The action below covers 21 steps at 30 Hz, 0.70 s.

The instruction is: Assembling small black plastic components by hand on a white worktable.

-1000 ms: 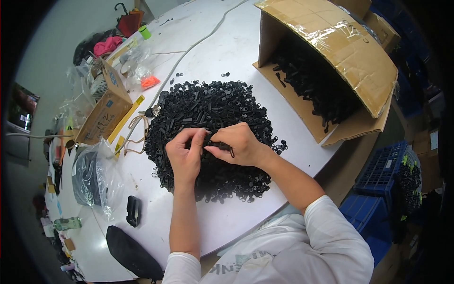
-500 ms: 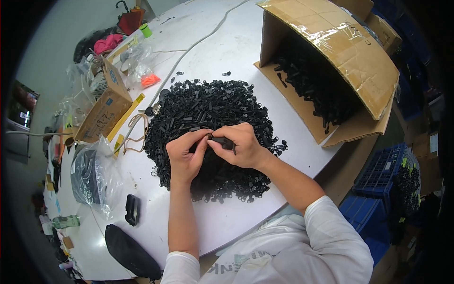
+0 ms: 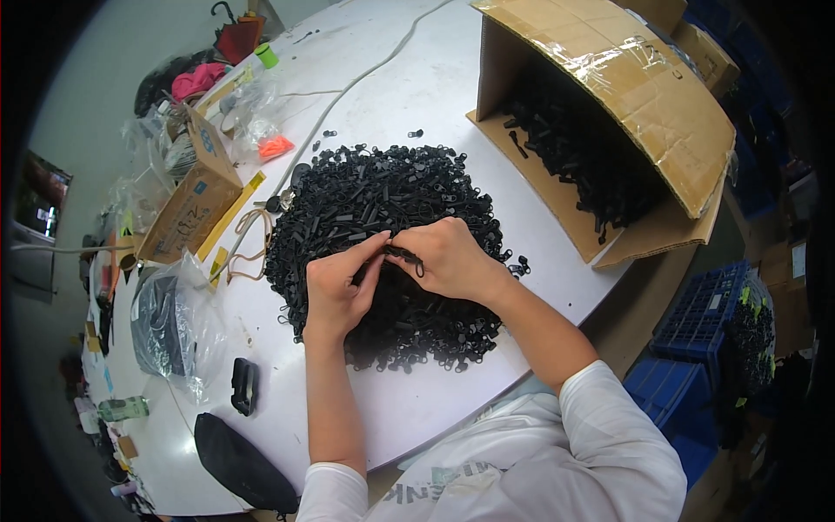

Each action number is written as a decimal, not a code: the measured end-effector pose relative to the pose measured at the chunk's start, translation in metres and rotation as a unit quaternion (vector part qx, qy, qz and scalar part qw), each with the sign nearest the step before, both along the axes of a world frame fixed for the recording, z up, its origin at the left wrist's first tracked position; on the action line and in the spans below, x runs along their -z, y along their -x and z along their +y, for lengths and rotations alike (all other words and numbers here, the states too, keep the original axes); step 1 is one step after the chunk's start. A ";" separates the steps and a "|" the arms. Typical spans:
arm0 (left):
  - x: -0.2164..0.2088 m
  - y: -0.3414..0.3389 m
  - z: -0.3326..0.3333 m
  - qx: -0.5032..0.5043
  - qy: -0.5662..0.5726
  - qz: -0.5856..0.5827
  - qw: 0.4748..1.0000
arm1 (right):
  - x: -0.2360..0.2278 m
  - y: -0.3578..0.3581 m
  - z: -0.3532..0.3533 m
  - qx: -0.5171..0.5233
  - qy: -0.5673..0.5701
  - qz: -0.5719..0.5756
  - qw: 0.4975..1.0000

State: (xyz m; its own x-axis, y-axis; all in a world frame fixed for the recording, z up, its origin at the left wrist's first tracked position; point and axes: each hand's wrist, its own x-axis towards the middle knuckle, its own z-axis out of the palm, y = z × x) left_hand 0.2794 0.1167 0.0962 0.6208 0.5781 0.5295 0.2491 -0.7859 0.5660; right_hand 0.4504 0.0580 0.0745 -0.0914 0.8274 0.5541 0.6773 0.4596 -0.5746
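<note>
A wide heap of small black zipper pulls (image 3: 391, 187) lies on the white table (image 3: 409, 413). Over the heap's near middle, my left hand (image 3: 335, 283) and my right hand (image 3: 452, 259) meet at the fingertips. Between them is a black zipper pull (image 3: 407, 256), its looped end hanging out under my right fingers. Both hands are closed in a pinch on it. The fingers hide its other end, so I cannot tell how its parts fit together there.
An open cardboard box (image 3: 609, 61) lies on its side at the right, with more black pulls inside. A small carton (image 3: 196, 204), a clear plastic bag (image 3: 178, 322), a black case (image 3: 244, 386) and a black pouch (image 3: 239, 461) stand left. Blue crates (image 3: 670, 391) are beside the table.
My right hand has turned and shifted slightly, its back now more upward. The zipper pull's looped end has moved left and lower. My left hand has barely moved.
</note>
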 end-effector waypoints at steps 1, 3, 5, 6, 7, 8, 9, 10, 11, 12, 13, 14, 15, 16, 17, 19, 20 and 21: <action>-0.001 -0.001 -0.001 0.003 0.025 -0.002 1.000 | 0.002 0.000 0.000 0.016 -0.013 -0.024 1.000; -0.001 -0.002 -0.001 0.010 0.008 0.002 1.000 | 0.005 0.000 0.000 0.026 -0.013 -0.038 0.999; 0.001 -0.002 0.000 0.015 -0.009 0.006 1.000 | 0.005 0.002 -0.001 0.035 -0.014 -0.052 0.998; 0.005 -0.002 0.001 0.011 -0.027 -0.007 1.000 | 0.004 0.003 -0.001 0.036 -0.013 -0.047 0.998; 0.007 -0.002 0.002 0.006 -0.046 -0.019 0.999 | 0.003 0.005 0.000 0.036 -0.012 -0.042 0.998; 0.006 -0.003 0.001 0.006 -0.046 -0.019 0.999 | 0.004 0.006 -0.001 0.036 -0.012 -0.043 0.998; 0.005 -0.003 -0.001 -0.031 -0.035 -0.026 0.999 | 0.007 0.008 -0.002 0.037 -0.001 -0.034 0.999; 0.004 -0.003 -0.002 -0.069 -0.024 -0.033 0.997 | 0.008 0.009 -0.002 0.037 0.010 -0.025 0.999; 0.004 -0.002 -0.001 -0.074 0.002 -0.041 0.996 | 0.007 0.010 -0.002 0.036 0.010 -0.025 0.999; 0.004 -0.002 -0.001 -0.074 0.002 -0.041 0.996 | 0.005 0.011 -0.002 0.024 -0.005 -0.016 1.000; 0.004 -0.001 0.000 -0.071 0.010 -0.041 0.997 | 0.004 0.012 -0.002 0.011 -0.020 -0.006 1.000; 0.003 -0.002 0.000 -0.067 0.018 -0.041 0.997 | 0.005 0.012 -0.001 0.012 -0.020 -0.007 1.000; 0.001 -0.001 -0.001 -0.067 0.018 -0.041 0.997 | 0.006 0.011 0.000 0.013 -0.046 0.011 0.999; -0.003 -0.001 -0.002 -0.071 0.017 -0.036 0.997 | 0.006 0.010 0.001 0.014 -0.072 0.029 0.997; -0.006 0.001 -0.002 -0.075 0.016 -0.030 0.997 | 0.006 0.009 0.001 0.014 -0.072 0.029 0.997; -0.009 0.005 -0.001 -0.049 0.083 -0.032 0.995 | 0.006 0.006 0.002 0.007 -0.099 0.051 0.994; -0.011 0.009 0.000 -0.024 0.147 -0.032 0.988 | 0.005 0.008 0.002 0.005 -0.100 0.051 0.994; -0.011 0.012 0.001 -0.025 0.146 -0.033 0.988 | 0.005 0.010 0.001 0.003 -0.100 0.058 0.993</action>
State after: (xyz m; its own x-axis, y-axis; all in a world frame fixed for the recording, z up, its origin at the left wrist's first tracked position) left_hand 0.2674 0.1177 0.1068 0.5578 0.7412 0.3734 0.2385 -0.5741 0.7833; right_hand 0.4408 0.0591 0.0699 -0.0126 0.7000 0.7141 0.6151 0.5684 -0.5464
